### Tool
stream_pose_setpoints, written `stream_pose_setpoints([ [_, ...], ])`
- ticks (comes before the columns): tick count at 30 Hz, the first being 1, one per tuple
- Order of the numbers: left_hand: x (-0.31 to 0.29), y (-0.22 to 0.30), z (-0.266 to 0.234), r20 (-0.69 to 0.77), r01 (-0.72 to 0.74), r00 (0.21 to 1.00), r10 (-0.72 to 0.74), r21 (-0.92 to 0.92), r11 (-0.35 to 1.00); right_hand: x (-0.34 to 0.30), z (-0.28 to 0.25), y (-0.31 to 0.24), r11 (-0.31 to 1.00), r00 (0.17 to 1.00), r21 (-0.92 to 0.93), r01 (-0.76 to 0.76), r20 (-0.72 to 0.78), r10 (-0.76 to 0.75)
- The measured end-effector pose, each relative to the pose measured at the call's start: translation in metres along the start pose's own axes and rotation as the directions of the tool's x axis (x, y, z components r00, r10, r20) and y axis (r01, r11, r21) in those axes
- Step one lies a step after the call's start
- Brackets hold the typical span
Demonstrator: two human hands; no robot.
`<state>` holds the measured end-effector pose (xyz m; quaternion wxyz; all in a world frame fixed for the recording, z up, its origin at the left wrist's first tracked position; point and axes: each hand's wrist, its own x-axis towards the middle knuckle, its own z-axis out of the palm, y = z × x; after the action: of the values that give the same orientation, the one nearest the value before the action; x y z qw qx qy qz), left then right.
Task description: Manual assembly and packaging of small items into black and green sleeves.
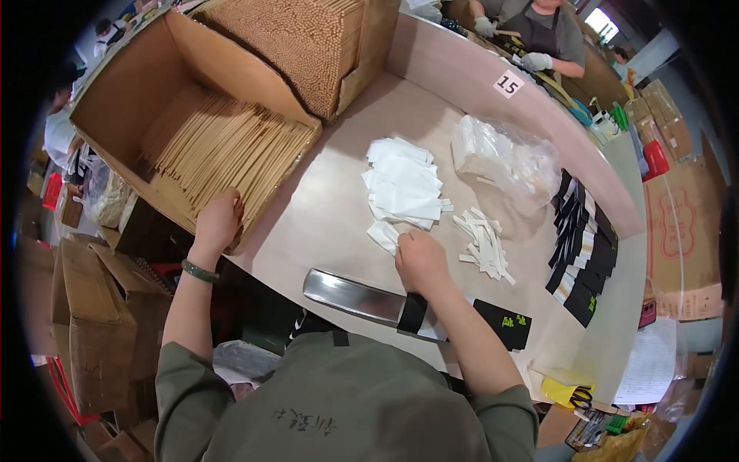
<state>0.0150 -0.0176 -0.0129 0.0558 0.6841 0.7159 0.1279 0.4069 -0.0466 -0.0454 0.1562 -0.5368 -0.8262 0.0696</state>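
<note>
My left hand (219,218), a green bangle at its wrist, reaches into the near corner of an open cardboard box (115,96). Its fingers are curled at the near ends of the thin wooden sticks (231,146) lying there; what they grip is hidden. My right hand (421,260) is closed on a white paper piece (382,236) at the near edge of a loose pile of white papers (404,181). Just below that hand lies a shiny curved metal strip (354,295) with a black band (412,313) around it.
Small white strips (483,242) lie beside the papers, with a clear plastic bag (504,158) behind. Black sleeves (585,254) overlap at the right; another black piece (502,324) lies nearer. A second box of upright sticks (285,46) stands behind. A co-worker's gloved hand (536,61) is beyond the partition (462,65).
</note>
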Motion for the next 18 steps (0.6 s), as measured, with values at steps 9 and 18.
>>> stream_pose_setpoints([
  [9,0.008,-0.016,0.0,-0.05,0.02,0.998,-0.024,-0.077,0.997,-0.049,-0.041,-0.05,0.979,0.943,0.183,0.092,0.3,-0.145],
  [18,-0.063,0.037,0.009,0.054,0.144,0.975,-0.215,-0.892,0.429,-0.06,-0.018,-0.066,0.984,0.984,0.176,0.031,0.166,-0.061],
])
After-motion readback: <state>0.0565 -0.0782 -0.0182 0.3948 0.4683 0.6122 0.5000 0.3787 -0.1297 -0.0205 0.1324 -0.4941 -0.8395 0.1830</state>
